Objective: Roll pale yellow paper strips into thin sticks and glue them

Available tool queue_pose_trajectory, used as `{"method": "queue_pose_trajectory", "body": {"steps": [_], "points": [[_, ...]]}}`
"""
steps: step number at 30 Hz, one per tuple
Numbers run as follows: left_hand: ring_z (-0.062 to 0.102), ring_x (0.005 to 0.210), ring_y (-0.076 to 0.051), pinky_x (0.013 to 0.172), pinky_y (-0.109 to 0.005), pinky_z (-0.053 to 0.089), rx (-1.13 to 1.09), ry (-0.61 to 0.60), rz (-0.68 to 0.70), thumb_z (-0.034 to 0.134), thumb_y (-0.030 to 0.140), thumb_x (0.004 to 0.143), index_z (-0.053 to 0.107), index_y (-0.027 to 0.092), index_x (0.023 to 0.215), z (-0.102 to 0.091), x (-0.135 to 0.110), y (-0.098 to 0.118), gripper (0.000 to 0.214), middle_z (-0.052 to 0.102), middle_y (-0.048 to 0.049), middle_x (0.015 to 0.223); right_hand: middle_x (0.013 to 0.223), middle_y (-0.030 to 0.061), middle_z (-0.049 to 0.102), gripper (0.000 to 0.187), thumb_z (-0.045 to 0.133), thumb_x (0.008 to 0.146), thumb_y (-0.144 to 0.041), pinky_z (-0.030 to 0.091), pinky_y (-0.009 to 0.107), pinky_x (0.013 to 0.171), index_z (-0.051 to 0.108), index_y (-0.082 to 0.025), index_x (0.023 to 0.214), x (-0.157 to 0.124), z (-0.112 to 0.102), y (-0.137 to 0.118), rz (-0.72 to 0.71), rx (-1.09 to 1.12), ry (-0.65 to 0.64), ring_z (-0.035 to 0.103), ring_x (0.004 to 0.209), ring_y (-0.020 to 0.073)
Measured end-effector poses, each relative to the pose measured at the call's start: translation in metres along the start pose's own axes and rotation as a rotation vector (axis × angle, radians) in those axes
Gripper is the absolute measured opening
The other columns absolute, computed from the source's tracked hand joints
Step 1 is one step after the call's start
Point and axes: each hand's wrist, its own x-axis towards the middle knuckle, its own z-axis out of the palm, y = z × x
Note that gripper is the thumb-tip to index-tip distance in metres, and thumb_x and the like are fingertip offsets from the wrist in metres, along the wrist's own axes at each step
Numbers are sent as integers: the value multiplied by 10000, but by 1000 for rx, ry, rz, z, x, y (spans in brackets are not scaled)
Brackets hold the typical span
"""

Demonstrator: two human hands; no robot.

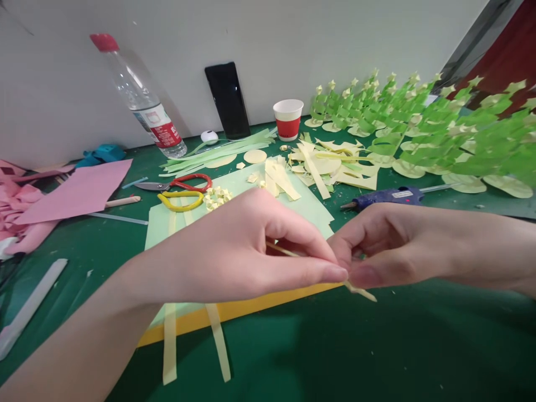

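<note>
Left hand [247, 245], right hand [389, 245]: fingers of both pinching pale yellow strip [362, 291], well in from desk's [377, 346] far edge; folding probably needing light pressure, edges aligning.

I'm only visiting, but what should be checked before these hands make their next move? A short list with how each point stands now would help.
1. Pale yellow strip pinched by the left hand: ok.
2. Right hand gripping that strip: cannot tell; the two hands meet there and hide the contact.
3. Scissors clear of both hands: ok, lying beyond the left one.
4. Glue gun clear of the right hand: cannot tell; it lies close behind, seemingly part hidden.
5. Paper cup upright: ok.
</note>
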Motion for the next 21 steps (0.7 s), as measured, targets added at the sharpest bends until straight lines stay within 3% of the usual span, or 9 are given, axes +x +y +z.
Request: {"method": "queue_pose_trajectory", "body": {"steps": [9,16,21], "points": [[384,424,-47,387,-161,269,-24,-68,-70,591,257,861,752,172,764,-1,2,0,206,602,35,544,500,-96,308,230,529,788,-327,147,169,381,531,-166,624,3,-1,2,-10,-120,-22,230,423,11],[325,429,-38,385,-156,246,13,-90,-86,570,273,875,705,130,680,1,3,-2,277,546,38,510,500,-86,335,215,502,774,-321,167,133,365,545,-168,629,2,1,3,-12,-213,45,240,410,12],[256,416,-43,359,-176,187,46,-68,-130,549,298,878,721,121,663,4,4,-4,327,395,47,455,496,-74,314,155,516,726,-262,175,147,354,522,-179,595,1,3,5,-11,-250,112,252,422,34]]}}
